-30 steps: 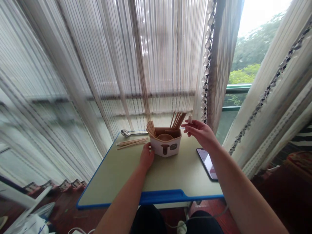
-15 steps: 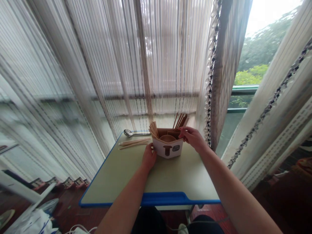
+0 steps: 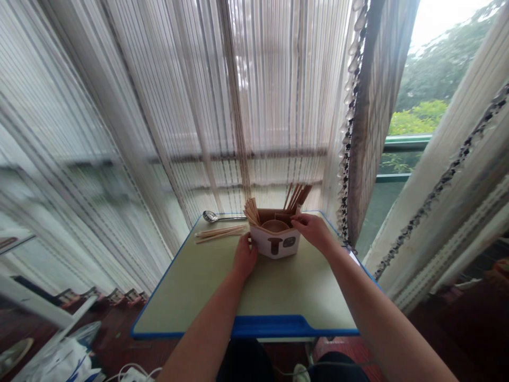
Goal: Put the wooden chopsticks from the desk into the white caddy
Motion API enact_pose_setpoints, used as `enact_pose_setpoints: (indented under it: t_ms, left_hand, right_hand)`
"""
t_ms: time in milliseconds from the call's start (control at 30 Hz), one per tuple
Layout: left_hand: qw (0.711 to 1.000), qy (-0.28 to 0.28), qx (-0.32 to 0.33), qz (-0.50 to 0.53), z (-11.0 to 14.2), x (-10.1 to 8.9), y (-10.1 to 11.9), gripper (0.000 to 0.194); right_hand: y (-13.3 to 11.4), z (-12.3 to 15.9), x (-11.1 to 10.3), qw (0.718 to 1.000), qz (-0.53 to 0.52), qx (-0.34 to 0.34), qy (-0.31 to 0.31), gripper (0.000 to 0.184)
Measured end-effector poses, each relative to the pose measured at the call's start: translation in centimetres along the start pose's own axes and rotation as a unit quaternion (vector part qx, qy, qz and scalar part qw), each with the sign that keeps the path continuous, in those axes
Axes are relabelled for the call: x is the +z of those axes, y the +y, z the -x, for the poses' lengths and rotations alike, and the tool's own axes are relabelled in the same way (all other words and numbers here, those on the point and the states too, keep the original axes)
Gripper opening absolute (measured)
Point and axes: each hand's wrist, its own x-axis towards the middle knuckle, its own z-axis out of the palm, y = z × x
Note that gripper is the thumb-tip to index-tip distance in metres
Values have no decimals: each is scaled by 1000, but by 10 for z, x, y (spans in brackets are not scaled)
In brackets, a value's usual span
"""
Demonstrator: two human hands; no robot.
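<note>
A white cardboard-looking box [image 3: 263,240] with a brown inside and brown printed marks stands on the table. Against its left side lies my left hand [image 3: 244,257], fingers closed on that edge. My right hand [image 3: 313,229] is over the right rim, fingertips pinched together at the right compartment. A small pale piece [image 3: 298,210] pokes up by those fingertips; its kind is unclear. Thin wooden sticks [image 3: 251,211] fan out of the box's left corner. Darker brown sticks [image 3: 297,196] lean up at the back right. Inside, at the front, shows a round brown cup-like shape [image 3: 275,226].
A slotted metal spoon [image 3: 210,216] lies at the table's back left, with loose pale sticks [image 3: 220,232] in front of it. Partly behind my right forearm is a phone [image 3: 353,257]. The table [image 3: 191,286] has a blue edge; curtains [image 3: 191,106] hang behind.
My right hand has come left and down from beside the box to its right rim, lowering the small pale piece. My left hand has stayed on the box. The view has shifted slightly.
</note>
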Motion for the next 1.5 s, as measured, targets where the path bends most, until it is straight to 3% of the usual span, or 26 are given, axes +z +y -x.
enact_pose_setpoints:
  t_ms: [167, 233, 333, 400, 433, 500, 567, 667, 833, 967, 1133, 1500]
  left_hand:
    - [1000, -9, -9, -1, 2, 1, 0, 43]
    - [1000, -15, -15, -3, 4, 0, 4, 44]
    - [998, -14, -25, -63, 3, -10, 13, 46]
    - [986, -4, -40, -160, -1, -27, 18, 46]
    - [974, -3, -56, -220, -4, -39, 20, 44]
    - [939, -19, -110, -326, -9, -66, 21, 38]
    - [907, -23, -170, -385, -8, -93, 16, 35]
    - [876, 24, -223, -428, 5, -119, 1, 39]
    - [857, 47, -231, -459, 28, -122, -21, 36]
    - [853, 62, -230, -464, 27, -119, -25, 36]
    - [857, 66, -233, -455, 23, -119, -27, 38]
    - [867, 70, -232, -436, 26, -119, -29, 38]
  right_hand:
    - [0, 1, -2, 1000, -8, -7, -10, 25]
    - [-3, 6, -4, 1000, 0, -4, 13, 25]
    - [-14, 24, -2, 990, 7, -10, 143, 32]
    - [-26, 41, 6, 973, 0, -42, 228, 33]
    - [-33, 49, 12, 969, -7, -72, 238, 31]
    - [-46, 62, 31, 971, -24, -148, 185, 26]
    - [-58, 66, 56, 975, -34, -204, 76, 20]
    - [-71, 55, 103, 975, -12, -209, -77, 22]
    - [-79, 16, 186, 971, 83, -167, -147, 33]
    - [-80, -6, 228, 970, 135, -137, -149, 41]
    - [-78, -11, 244, 966, 185, -122, -130, 38]
    - [-71, -7, 244, 962, 218, -119, -114, 30]
